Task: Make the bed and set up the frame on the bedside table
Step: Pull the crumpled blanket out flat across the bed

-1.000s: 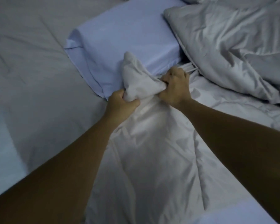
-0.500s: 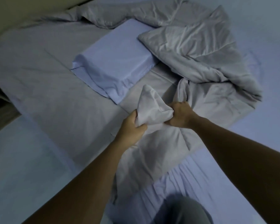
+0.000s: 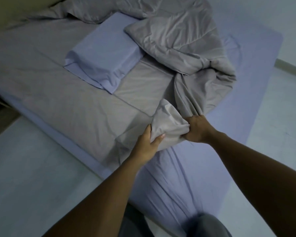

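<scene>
While both arms reach out over the bed (image 3: pixel 85 151), the left hand (image 3: pixel 146 146) and right hand (image 3: pixel 196 130) clutch a bunched corner of the grey duvet (image 3: pixel 167 120) between them, fingers curled into the fabric near the bed's near edge. Beyond them the rest of the duvet lies rumpled across the lilac sheet (image 3: pixel 186 177), touching a lilac pillow (image 3: pixel 102 55) farther up. Pale floor (image 3: pixel 32 177) borders the bed.
</scene>
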The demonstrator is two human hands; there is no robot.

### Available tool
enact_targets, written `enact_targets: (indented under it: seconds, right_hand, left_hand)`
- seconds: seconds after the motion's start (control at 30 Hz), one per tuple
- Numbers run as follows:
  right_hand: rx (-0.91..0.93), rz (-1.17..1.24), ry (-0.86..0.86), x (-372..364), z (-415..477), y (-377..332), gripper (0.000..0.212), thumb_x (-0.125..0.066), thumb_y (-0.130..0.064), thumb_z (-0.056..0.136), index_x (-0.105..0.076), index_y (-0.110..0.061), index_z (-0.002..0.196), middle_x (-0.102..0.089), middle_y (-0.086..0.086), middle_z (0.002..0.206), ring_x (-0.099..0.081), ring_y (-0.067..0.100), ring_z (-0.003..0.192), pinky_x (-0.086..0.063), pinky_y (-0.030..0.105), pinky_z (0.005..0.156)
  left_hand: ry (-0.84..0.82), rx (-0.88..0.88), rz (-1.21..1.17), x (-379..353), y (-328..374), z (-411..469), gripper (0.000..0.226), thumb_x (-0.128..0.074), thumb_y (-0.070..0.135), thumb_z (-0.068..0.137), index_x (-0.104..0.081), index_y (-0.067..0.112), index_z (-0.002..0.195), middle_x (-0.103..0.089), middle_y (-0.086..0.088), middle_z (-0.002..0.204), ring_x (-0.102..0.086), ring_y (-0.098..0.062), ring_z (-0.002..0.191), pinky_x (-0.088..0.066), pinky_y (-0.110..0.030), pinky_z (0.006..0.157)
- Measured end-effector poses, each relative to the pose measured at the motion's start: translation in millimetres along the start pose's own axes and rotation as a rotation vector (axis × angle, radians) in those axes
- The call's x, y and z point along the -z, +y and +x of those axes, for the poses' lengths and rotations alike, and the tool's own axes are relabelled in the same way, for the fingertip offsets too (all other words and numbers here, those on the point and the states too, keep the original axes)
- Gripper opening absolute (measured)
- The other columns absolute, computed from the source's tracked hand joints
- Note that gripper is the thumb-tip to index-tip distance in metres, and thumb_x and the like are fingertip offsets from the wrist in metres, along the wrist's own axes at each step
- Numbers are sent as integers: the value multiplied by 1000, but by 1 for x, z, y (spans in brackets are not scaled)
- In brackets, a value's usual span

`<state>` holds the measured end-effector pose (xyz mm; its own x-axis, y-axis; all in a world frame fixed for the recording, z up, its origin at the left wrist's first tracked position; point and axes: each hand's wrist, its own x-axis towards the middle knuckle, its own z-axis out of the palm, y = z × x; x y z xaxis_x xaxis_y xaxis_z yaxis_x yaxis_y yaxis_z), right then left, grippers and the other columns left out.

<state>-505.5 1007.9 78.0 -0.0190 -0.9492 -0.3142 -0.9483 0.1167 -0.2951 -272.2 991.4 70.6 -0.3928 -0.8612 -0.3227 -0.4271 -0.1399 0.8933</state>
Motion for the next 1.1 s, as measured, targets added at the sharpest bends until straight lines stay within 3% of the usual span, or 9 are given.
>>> enact_targets:
  seconds: [0.1, 0.27, 0.43, 0.53, 0.67, 0.8, 0.9, 0.97, 1.1]
  right_hand:
    - [-29, 47, -12, -12, -34, 14, 26, -52, -41, 63, -55, -27, 84, -74, 7, 92, -67, 36, 92, -32, 27, 78]
    - [-81, 66, -115, -53, -90, 59, 43, -67, -40, 71, -67, -15, 106, -75, 8, 104, -68, 36, 99, -47, 29, 78]
    - [-58, 20, -279, -72, -155, 103, 45, -64, -41, 74, -64, -17, 112, -71, 8, 113, -67, 34, 106, -50, 31, 80]
    - [-76, -14, -359, -85, -196, 132, 51, -63, -42, 76, -60, -16, 120, -68, 10, 122, -64, 34, 114, -51, 34, 90]
    - [-66, -22, -438, -108, -242, 162, 51, -65, -42, 77, -60, -18, 121, -71, 8, 118, -66, 32, 111, -51, 34, 88]
    - [-23, -79, -416, -131, -281, 183, 49, -71, -41, 78, -60, -18, 119, -72, 6, 109, -68, 32, 104, -52, 34, 84]
    - [4, -81, -335, -151, -305, 196, 57, -70, -38, 71, -59, -21, 124, -70, 7, 106, -67, 34, 100, -52, 36, 83]
    - [32, -62, -292, -171, -320, 210, 66, -71, -30, 64, -58, -13, 127, -69, 10, 107, -65, 37, 100, -50, 40, 84]
    - [97, -74, -339, -212, -345, 229, 73, -77, -19, 60, -56, -4, 129, -62, 13, 126, -57, 37, 119, -48, 45, 101]
  left_hand:
    - [-19, 29, 47, -25, -5, -19, 50, -64, 42, 91, -50, 18, 132, -60, 5, 126, -57, -14, 117, -44, -26, 94]
    - [28, 106, 152, -89, -11, -63, 46, -63, 44, 91, -50, 10, 120, -64, -9, 119, -61, -24, 110, -49, -38, 94]
    - [43, 243, 123, -167, -26, -119, 67, -56, 59, 88, -44, 12, 135, -58, -9, 135, -55, -26, 123, -43, -43, 106]
    - [46, 298, 70, -216, -27, -155, 78, -55, 61, 87, -37, 14, 146, -49, -6, 147, -48, -23, 133, -36, -34, 112]
    - [72, 312, 51, -274, -30, -199, 64, -55, 44, 96, -35, 13, 149, -48, -4, 147, -45, -21, 135, -30, -18, 100]
    - [52, 376, 47, -319, -48, -231, 67, -51, 49, 96, -29, 17, 151, -47, -5, 149, -47, -21, 133, -36, -23, 97]
    - [-1, 340, 62, -339, -57, -250, 68, -52, 50, 96, -24, 26, 153, -42, 4, 150, -44, -17, 134, -38, -25, 99]
    - [-51, 287, 123, -347, -64, -260, 66, -54, 48, 95, -25, 30, 152, -47, 4, 146, -48, -17, 130, -42, -27, 100]
    - [-157, 171, 238, -364, -88, -281, 59, -56, 37, 98, -33, 24, 150, -56, 1, 134, -56, -14, 117, -38, -12, 90]
